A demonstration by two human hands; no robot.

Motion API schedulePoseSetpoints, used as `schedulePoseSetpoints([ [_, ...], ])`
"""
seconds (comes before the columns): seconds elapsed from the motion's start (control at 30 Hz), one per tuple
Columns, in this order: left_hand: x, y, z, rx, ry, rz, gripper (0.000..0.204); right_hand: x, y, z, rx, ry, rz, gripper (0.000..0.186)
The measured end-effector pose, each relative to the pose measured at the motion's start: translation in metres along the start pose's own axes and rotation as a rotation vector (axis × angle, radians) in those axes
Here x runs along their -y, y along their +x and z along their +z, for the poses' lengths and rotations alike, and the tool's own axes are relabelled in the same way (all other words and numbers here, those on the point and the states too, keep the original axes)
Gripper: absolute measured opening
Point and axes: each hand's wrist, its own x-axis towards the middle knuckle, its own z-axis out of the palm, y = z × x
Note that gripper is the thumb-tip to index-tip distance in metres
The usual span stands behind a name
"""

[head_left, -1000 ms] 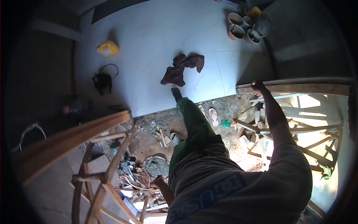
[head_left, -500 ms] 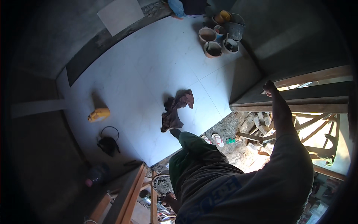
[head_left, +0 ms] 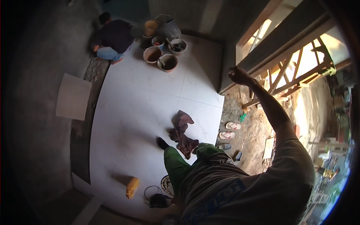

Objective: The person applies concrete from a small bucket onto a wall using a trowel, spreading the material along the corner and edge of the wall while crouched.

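My right hand [head_left: 240, 76] is raised at the end of my outstretched arm, its fingers closed on the edge of the wooden door frame [head_left: 258, 62]. Low in the picture, part of my left hand [head_left: 178, 201] shows as a dim blur beside my green trouser leg; its fingers cannot be made out. Close to it is a round bucket [head_left: 163, 183] with grey mix inside, partly hidden by my leg. A crumpled maroon cloth [head_left: 186, 142] lies on the white tiled floor [head_left: 131, 105] by my feet.
Several mortar buckets [head_left: 167, 62] stand at the far wall. A person [head_left: 114, 37] crouches left of them. A loose tile [head_left: 73, 96] leans at the left. A yellow container [head_left: 132, 187] and a black bag [head_left: 159, 200] are nearby. Sandals [head_left: 227, 135] lie outside the doorway.
My view has swung right and I have stepped further onto the tiles, with one foot now left of the cloth. The bucket has come in over the tiled floor. My right hand stays at the frame.
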Motion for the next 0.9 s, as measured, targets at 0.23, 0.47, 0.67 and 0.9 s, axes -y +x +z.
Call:
schedulePoseSetpoints([
  [0.23, -0.047, -0.019, 0.23, 0.272, 0.458, 0.026, 0.05, -0.137, -0.238, 0.015, -0.354, -0.053, 0.682, 0.015],
  [0.47, 0.005, -0.098, 0.429, 0.556, 0.886, 0.137, 0.05, -0.07, -0.376, 0.101, -0.052, 0.107, 1.083, 0.029],
  [0.67, 0.066, -0.151, 0.502, 0.651, 1.053, 0.186, 0.05, -0.003, -0.506, 0.171, -0.074, 0.228, 1.499, 0.034],
  [0.9, 0.084, -0.195, 0.562, 0.69, 1.081, 0.238, 0.051, 0.097, -0.535, 0.217, -0.03, 0.568, 1.8, 0.03],
])
